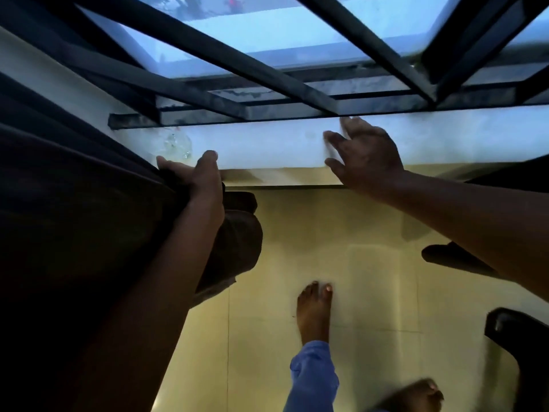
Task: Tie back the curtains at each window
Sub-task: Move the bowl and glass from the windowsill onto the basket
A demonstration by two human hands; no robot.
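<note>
Dark, heavy cloth fills the left of the view: the curtain (74, 203), gathered into a thick bundle against the left end of the window sill (267, 150). Our left hand (199, 182) grips that bundle at the sill's front edge, fingers curled round the folds, while our right hand (365, 156) reaches out with fingers spread and relaxed, holding nothing — its fingertips lie over the pale sill, though blur hides whether they press on it. We judge we are at the gathering step, with the tying not yet done. To do it well, we should keep the left grip tight so no fold slips loose, draw the bundle hard to the left end of the window, and bring the right hand across to take whatever tie there is; none shows plainly here, so we cannot tell where it is. A small clear, glassy thing (175, 144) sits on the sill just beside the left hand — worth avoiding. By our count: one curtain in hand, one barred window (297, 55), two hands, two bare feet on the tiled floor (371, 263).
</note>
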